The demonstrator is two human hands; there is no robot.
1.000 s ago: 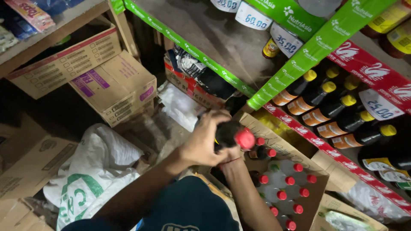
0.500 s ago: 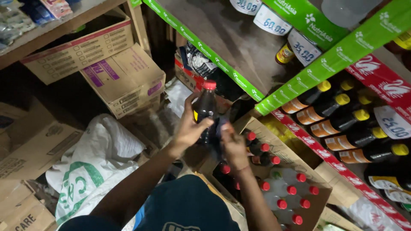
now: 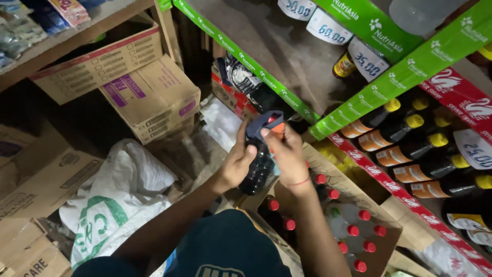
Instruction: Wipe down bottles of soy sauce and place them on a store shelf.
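My left hand [image 3: 237, 165] grips a dark bottle [image 3: 256, 173] around its body and holds it upright above an open carton. My right hand [image 3: 288, 155] presses a dark blue-grey piece, maybe a cloth [image 3: 263, 122], over the bottle's top, where a bit of red-orange cap [image 3: 277, 128] shows. Both hands touch the bottle. Just below them the carton [image 3: 380, 247] holds several bottles with red caps [image 3: 353, 230].
Dark bottles with yellow caps [image 3: 410, 123] lie in rows on the shelf at right, behind green and red shelf strips. Stacked cardboard boxes [image 3: 154, 97] stand at left. Below them lies a white sack [image 3: 118, 195]. Another wooden shelf [image 3: 97, 20] runs along the top left.
The bottle was lifted out of the carton and turned upright. My right hand has moved up from its side and now covers the red cap with the blue-grey piece.
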